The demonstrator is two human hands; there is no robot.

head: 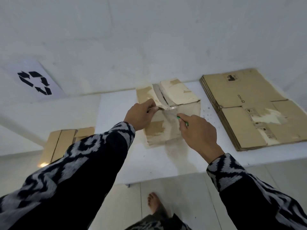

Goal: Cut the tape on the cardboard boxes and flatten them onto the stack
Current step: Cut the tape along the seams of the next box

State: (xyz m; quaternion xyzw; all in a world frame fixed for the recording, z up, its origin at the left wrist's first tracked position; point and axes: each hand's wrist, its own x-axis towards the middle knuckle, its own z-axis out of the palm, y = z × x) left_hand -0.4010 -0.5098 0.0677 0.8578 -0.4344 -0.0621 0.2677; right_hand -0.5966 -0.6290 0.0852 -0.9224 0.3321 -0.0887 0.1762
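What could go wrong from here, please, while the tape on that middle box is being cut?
1. The left hand pinches the tape strip close to where the green-handled cutter in the right hand works, so a slip might nick the fingers.
2. The box is already torn and partly open along its top seam, so pulling hard may rip cardboard rather than free tape.
3. A bare foot stands below the table edge; a dropped cutter could land near it.
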